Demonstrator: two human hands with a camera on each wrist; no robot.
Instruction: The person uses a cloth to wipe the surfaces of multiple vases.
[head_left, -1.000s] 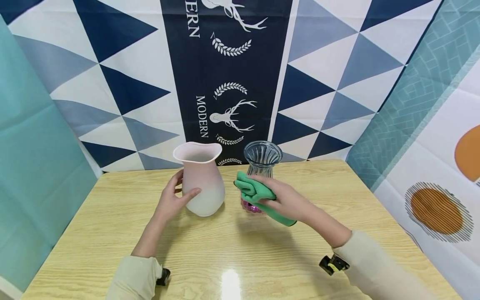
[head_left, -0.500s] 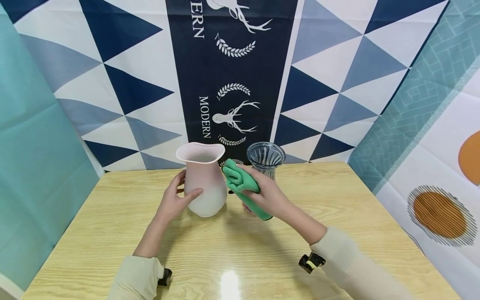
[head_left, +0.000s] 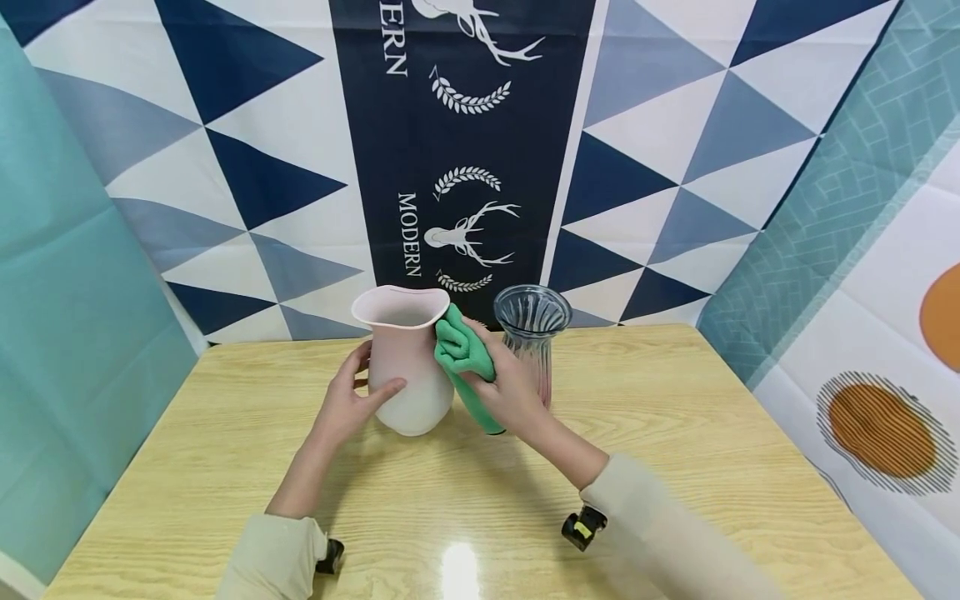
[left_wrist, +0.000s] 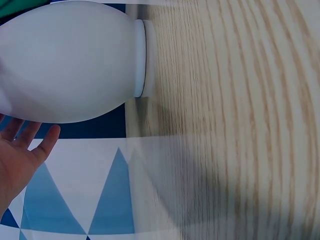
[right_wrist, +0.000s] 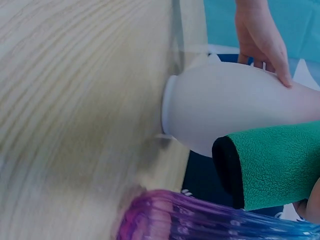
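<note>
A pale pink-to-white ceramic vase (head_left: 405,362) stands upright on the wooden table (head_left: 675,417); its rounded body fills the left wrist view as the vase (left_wrist: 70,60) and shows in the right wrist view as the vase (right_wrist: 225,107). My left hand (head_left: 352,400) grips its left side, thumb on the front. My right hand (head_left: 510,387) holds a folded green cloth (head_left: 461,354) against the vase's right shoulder, just below the rim; the cloth (right_wrist: 275,165) shows up close. A ribbed clear glass vase (head_left: 532,333) with a purple base (right_wrist: 200,220) stands just behind my right hand.
A patterned blue, white and navy backdrop (head_left: 480,150) hangs right behind the table's far edge. Teal sheets close in the left and right sides. Bare tabletop lies in front of both vases and out to the right.
My right hand has carried the green cloth leftwards from the glass vase to the pink vase's right side. The left hand has stayed on the pink vase.
</note>
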